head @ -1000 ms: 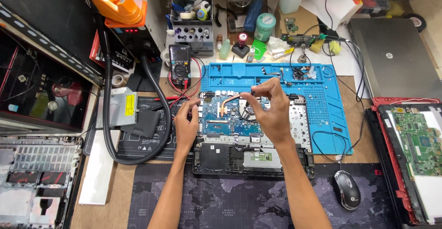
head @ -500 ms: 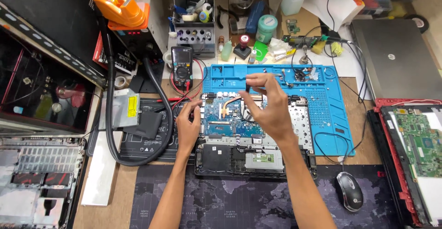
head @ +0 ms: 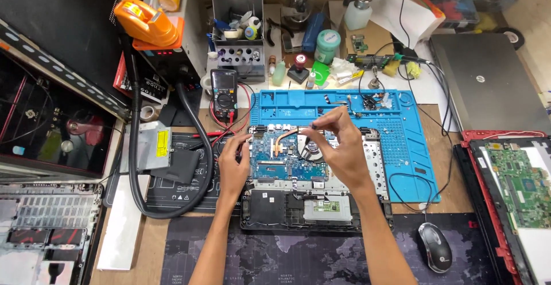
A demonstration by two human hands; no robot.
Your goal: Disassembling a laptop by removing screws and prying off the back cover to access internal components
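An open laptop with its bottom cover off lies partly on a blue repair mat, showing a blue mainboard, a copper heat pipe and a fan. My right hand hovers over the fan, thumb and fingers pinched on a small dark piece too small to identify. My left hand rests on the laptop's left edge, fingertips on the mainboard's corner, holding nothing.
A multimeter with red leads stands behind the laptop. An orange-topped hot-air station and its thick black hose lie left. A mouse, a red-framed opened laptop, a grey closed laptop and a tool rack surround the mat.
My right hand has come down a little toward the fan, still pinched. The left hand stays on the laptop's left edge.
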